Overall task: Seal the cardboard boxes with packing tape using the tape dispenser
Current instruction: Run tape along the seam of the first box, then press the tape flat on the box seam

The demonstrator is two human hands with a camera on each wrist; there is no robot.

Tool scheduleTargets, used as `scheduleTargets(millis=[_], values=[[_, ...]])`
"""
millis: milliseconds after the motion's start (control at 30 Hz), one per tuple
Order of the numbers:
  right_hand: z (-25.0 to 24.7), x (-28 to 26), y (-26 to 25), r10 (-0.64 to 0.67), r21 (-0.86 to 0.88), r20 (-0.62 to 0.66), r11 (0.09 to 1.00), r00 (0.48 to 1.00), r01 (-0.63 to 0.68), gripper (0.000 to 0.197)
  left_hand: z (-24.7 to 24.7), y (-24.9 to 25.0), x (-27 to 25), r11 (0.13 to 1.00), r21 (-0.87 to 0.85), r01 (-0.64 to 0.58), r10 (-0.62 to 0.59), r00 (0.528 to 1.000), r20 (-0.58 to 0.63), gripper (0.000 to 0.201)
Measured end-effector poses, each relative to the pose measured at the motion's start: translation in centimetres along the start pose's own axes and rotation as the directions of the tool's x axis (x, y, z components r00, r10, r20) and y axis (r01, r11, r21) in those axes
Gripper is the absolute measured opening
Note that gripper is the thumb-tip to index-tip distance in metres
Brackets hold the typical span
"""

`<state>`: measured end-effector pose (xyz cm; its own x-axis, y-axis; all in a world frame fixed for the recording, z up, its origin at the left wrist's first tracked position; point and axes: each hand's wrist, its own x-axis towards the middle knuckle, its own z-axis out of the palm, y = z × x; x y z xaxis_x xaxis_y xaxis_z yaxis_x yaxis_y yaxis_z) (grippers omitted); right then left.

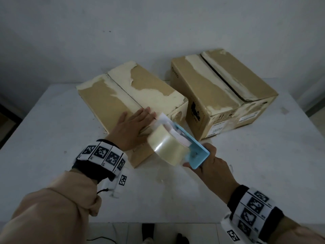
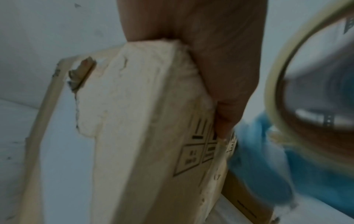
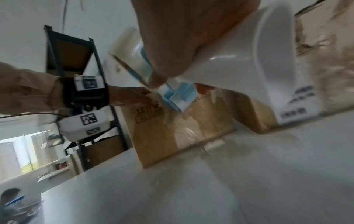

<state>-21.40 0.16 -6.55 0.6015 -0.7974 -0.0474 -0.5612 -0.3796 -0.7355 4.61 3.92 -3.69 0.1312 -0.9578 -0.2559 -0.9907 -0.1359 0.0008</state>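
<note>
Tape dispenser (image 1: 195, 150) with a blue frame and a fat roll of clear tape (image 1: 168, 148) is held above the table (image 1: 255, 164) at the middle of the head view. Its white front end reaches to 11 o'clock, up to the near right corner of the left box (image 1: 105, 95); whether it touches the cardboard I cannot tell. The right hand (image 1: 214, 164), at 4 o'clock from the roll, has its fingers and thumb curled round the blue handle. The left hand (image 1: 133, 128), at 9 o'clock from the dispenser, lies flat on the near end of the left box's top, fingers straight and close together, their tips just beside the dispenser's front. This box has its flaps closed with a bare seam running away toward 11 o'clock, and pale torn patches along it. In the right wrist view a glossy clear strip shows on its near face. The right box (image 1: 202, 85) stands at 1 o'clock, close beside the left one, flaps also closed. Both wrists wear bands with black-and-white markers (image 1: 103, 155).
</note>
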Motion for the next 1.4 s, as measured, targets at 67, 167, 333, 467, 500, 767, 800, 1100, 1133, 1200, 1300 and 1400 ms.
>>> scheduleTargets(millis=[67,167,333,467,500,767,800,1100,1133,1200,1300,1400], values=[[0.1,-1.3,2.3,0.014,-0.03,0.008,0.999,1.0,-0.014,0.051,0.0,-0.3,0.1,0.999,-0.03,0.021,-0.021,1.0,0.002,0.095],[-0.1,-2.5,4.7,0.076,0.015,-0.037,0.997,0.996,-0.075,0.052,0.3,-0.7,0.3,0.998,-0.058,0.02,-0.022,1.0,-0.018,0.095],[0.3,-1.0,5.6,-0.176,-0.209,-0.107,0.966,0.979,0.151,0.061,0.0,-0.1,0.0,0.989,-0.146,0.039,-0.045,0.998,-0.036,0.088],[2.0,-0.1,7.2,-0.294,-0.364,-0.063,0.897,0.954,0.252,0.077,-0.7,1.2,0.8,0.903,-0.419,0.09,-0.194,0.958,-0.211,0.076],[2.3,0.0,7.6,-0.316,-0.383,-0.054,0.883,0.947,0.273,0.078,-0.9,1.9,1.2,0.901,-0.415,0.129,-0.24,0.943,-0.23,0.071],[4.0,0.9,9.2,-0.335,-0.426,-0.05,0.859,0.941,0.283,0.076,0.0,3.9,2.5,0.948,-0.173,0.268,-0.307,0.912,-0.271,0.056],[4.1,0.9,9.3,-0.341,-0.435,-0.04,0.853,0.939,0.29,0.075,-0.1,3.9,2.5,0.951,-0.164,0.264,-0.301,0.913,-0.277,0.057],[4.3,0.7,9.4,-0.242,-0.547,0.101,0.797,0.965,0.257,0.088,-0.5,3.7,1.9,0.957,-0.16,0.241,-0.258,0.961,-0.095,0.09],[3.9,0.6,9.2,-0.233,-0.532,0.114,0.807,0.966,0.257,0.084,-0.7,3.4,1.8,0.962,-0.165,0.217,-0.228,0.972,-0.051,0.093],[2.4,0.6,8.0,-0.242,-0.531,0.118,0.804,0.963,0.267,0.067,-1.3,2.8,1.3,0.965,-0.208,0.159,-0.154,0.987,0.041,0.093],[0.5,2.0,4.5,-0.364,-0.521,0.027,0.79,0.931,0.324,0.04,-2.1,1.6,0.2,0.975,-0.208,0.076,-0.057,0.994,0.098,0.074],[0.8,5.3,0.0,-0.478,-0.451,-0.089,0.802,0.874,0.392,0.036,-2.6,0.5,-0.8,0.971,-0.239,-0.004,0.026,0.995,0.091,0.059]])
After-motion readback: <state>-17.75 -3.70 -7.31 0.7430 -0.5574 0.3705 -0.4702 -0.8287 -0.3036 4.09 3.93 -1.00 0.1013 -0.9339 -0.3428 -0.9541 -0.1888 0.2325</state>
